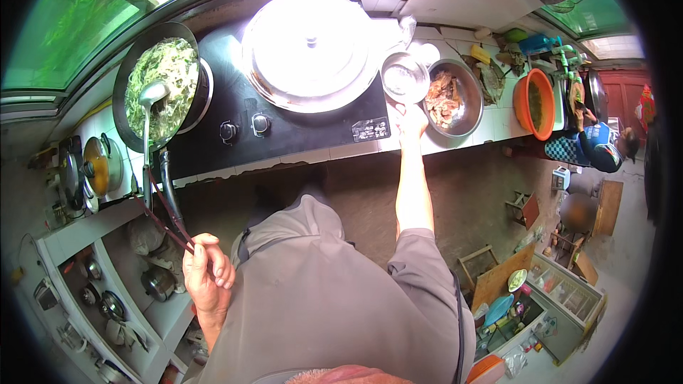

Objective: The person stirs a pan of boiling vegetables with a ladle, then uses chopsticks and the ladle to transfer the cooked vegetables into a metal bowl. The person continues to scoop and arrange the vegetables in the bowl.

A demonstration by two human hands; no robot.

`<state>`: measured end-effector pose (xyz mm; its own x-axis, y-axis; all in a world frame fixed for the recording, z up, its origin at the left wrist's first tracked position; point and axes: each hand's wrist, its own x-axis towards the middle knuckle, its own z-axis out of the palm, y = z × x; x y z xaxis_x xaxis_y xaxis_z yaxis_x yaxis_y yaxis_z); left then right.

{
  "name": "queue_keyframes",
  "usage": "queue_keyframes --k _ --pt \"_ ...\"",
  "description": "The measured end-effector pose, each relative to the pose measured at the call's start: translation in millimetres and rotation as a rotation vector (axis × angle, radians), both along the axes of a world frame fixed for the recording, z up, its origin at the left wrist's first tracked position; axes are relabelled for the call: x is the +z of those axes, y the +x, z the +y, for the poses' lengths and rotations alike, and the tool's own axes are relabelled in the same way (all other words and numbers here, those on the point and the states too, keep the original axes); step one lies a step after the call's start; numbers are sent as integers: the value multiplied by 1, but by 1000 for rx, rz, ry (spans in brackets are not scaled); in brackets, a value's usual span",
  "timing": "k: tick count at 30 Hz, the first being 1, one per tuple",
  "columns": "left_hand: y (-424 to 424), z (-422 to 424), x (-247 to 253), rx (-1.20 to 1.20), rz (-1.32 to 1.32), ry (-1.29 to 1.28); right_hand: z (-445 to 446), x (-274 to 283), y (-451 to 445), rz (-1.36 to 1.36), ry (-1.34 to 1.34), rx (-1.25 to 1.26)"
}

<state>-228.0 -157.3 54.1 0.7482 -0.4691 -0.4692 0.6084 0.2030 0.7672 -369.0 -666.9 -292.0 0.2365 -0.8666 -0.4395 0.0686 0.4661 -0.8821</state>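
My left hand (208,266) holds a pair of dark chopsticks (169,224) in front of the counter. My right hand (411,120) has its fingers at the near rim of a small metal bowl (405,77). Just right of that bowl, a larger metal basin (472,101) contains pieces of cooked-looking meat (442,100). On the left burner sits a black wok (121,72) of shredded green vegetables (173,64), with a metal ladle (153,94) resting in it. A large lidded metal pot (309,53), washed out by glare, stands on the black gas hob (224,90).
Farther right are an orange basin (533,104) and a person (592,144) in a checked apron, hands at the counter. A lidded pot (101,166) stands at the far left. Shelves (104,256) with pots lie at lower left; a wooden stool (524,209) stands on the floor.
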Motion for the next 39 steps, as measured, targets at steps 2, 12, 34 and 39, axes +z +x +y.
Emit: queue_keyframes --k 2,12,34,39 --pt "-4 -8 3 43 -6 29 0 -2 7 46 -6 -28" --pt "-8 -31 -5 31 25 51 1 9 16 146 -102 -212" --pt "45 51 1 -186 -114 76 241 242 13 116 -430 -100" --pt "73 98 -1 -131 -203 71 378 290 84 -131 -224 68"
